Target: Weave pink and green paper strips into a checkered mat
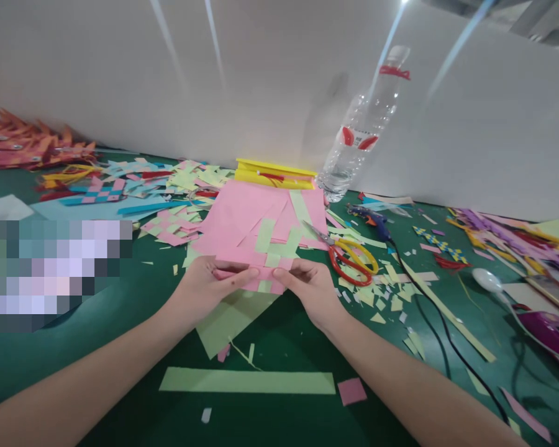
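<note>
A pink sheet woven with pale green paper strips (265, 239) lies on the green table (279, 341) in front of me. My left hand (209, 287) pinches the sheet's near edge from the left, fingers closed on it. My right hand (310, 287) pinches the same edge from the right, thumb and fingers pressed on the paper. The two thumbs almost meet at the middle of the edge. A long pale green strip (246, 380) lies flat nearer to me, between my forearms.
Red-and-yellow scissors (349, 257) lie just right of the sheet. Behind are a clear water bottle (363, 133), a yellow folded paper (274, 172) and a blue glue gun (372, 218) with a black cord. Paper scraps and woven pieces cover both sides.
</note>
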`<state>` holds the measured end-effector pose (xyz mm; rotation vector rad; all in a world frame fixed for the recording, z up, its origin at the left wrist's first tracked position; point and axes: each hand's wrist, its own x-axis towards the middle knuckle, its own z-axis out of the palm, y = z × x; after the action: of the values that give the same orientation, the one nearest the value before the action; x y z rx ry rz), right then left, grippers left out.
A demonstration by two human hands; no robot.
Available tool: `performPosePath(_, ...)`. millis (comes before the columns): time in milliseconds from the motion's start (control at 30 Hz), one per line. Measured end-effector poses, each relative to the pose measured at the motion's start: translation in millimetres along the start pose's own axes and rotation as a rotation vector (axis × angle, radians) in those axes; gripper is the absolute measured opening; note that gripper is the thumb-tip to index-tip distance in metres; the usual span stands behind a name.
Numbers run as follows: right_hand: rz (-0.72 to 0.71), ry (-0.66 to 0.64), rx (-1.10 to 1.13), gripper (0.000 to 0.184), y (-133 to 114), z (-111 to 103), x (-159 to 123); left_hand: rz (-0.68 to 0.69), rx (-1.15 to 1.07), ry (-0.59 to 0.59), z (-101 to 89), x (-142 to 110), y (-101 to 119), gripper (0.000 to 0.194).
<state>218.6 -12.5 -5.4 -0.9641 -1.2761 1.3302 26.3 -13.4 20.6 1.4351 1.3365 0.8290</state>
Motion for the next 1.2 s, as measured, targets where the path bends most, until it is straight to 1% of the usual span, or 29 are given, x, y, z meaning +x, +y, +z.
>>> performPosePath(133, -0.069, 0.014, -0.039, 0.016, 1.8, 1.1, 0.4, 0.036, -0.065, -0.007, -3.3, 1.6, -2.3, 0.017)
performPosePath(200, -0.118, 0.041, -0.117, 0.015, 2.0, -1.0, 0.0, 0.050, -0.092, 0.015, -4.0, 2.2, -2.5, 0.022)
performPosePath(233, -0.159, 0.065, -0.192, 0.015, 1.4, -3.0, -0.2, 0.057, -0.116, 0.032, -4.0, 2.4, -2.4, 0.026)
performPosePath(267, -0.233, 0.093, -0.288, 0.014, 0.1, -5.7, -0.3, 0.061, -0.142, 0.054, -3.6, 2.4, -2.2, 0.032)
performPosePath(300, -0.336, 0.111, -0.401, 0.012, -1.8, -9.0, -0.4, 0.063, -0.165, 0.077, -3.1, 2.3, -2.0, 0.038)
performPosePath(367, -0.627, 0.120, -0.626, 0.007, -7.4, -16.4, -0.6, 0.057, -0.201, 0.129, -2.0, 1.5, -2.1, 0.049)
performPosePath(433, -0.851, 0.103, -0.781, 0.017, -13.9, -22.8, -1.1, 0.040, -0.232, 0.160, -1.2, 0.5, -3.3, 0.054)
performPosePath(467, -0.933, 0.108, -0.832, 0.021, -17.0, -25.0, -1.6, 0.027, -0.251, 0.155, -1.1, 0.1, -4.3, 0.053)
performPosePath(533, -1.056, 0.124, -0.916, 0.024, -22.0, -27.1, -2.7, -0.031, -0.299, 0.078, -1.4, -0.6, -7.0, 0.046)
performPosePath(600, -1.142, 0.147, -0.987, 0.023, -24.7, -26.8, -3.7, -0.123, -0.363, -0.080, -1.5, -1.1, -10.0, 0.032)
performPosePath(667, -1.191, 0.183, -1.043, 0.022, -25.1, -26.0, -4.4, -0.182, -0.429, -0.278, -0.2, -2.1, -11.8, 0.020)
performPosePath(700, -1.205, 0.195, -1.063, 0.022, -24.6, -25.7, -4.6, -0.186, -0.459, -0.372, 1.0, -2.9, -11.8, 0.017)
performPosePath(733, -1.214, 0.201, -1.080, 0.022, -23.9, -25.5, -4.9, -0.172, -0.499, -0.444, 2.5, -4.1, -11.2, 0.016)
performPosePath(800, -1.232, 0.197, -1.109, 0.022, -22.2, -25.4, -5.7, -0.147, -0.613, -0.513, 5.4, -6.8, -8.1, 0.016)
performPosePath(833, -1.244, 0.190, -1.126, 0.022, -21.6, -25.4, -6.2, -0.134, -0.691, -0.508, 6.3, -8.2, -6.1, 0.016)
performPosePath(867, -1.259, 0.185, -1.140, 0.021, -21.3, -25.2, -6.7, -0.144, -0.733, -0.518, 6.8, -9.4, -4.1, 0.021)
performPosePath(933, -1.285, 0.162, -1.171, 0.018, -21.6, -24.7, -7.3, -0.132, -0.780, -0.551, 6.2, -10.7, -1.4, 0.028)
performPosePath(1000, -1.312, 0.132, -1.206, 0.018, -22.5, -24.6, -7.3, -0.130, -0.791, -0.593, 4.7, -10.8, -1.3, 0.032)
performPosePath(1067, -1.350, 0.106, -1.244, 0.020, -23.7, -25.3, -6.9, -0.148, -0.777, -0.608, 3.6, -10.7, -3.0, 0.035)
performPosePath(1133, -1.375, 0.087, -1.291, 0.022, -24.9, -26.7, -6.6, -0.190, -0.747, -0.560, 3.9, -11.1, -4.3, 0.036)
performPosePath(1200, -1.372, 0.042, -1.344, 0.025, -26.3, -28.2, -7.1, -0.238, -0.728, -0.468, 5.5, -12.2, -3.3, 0.036)
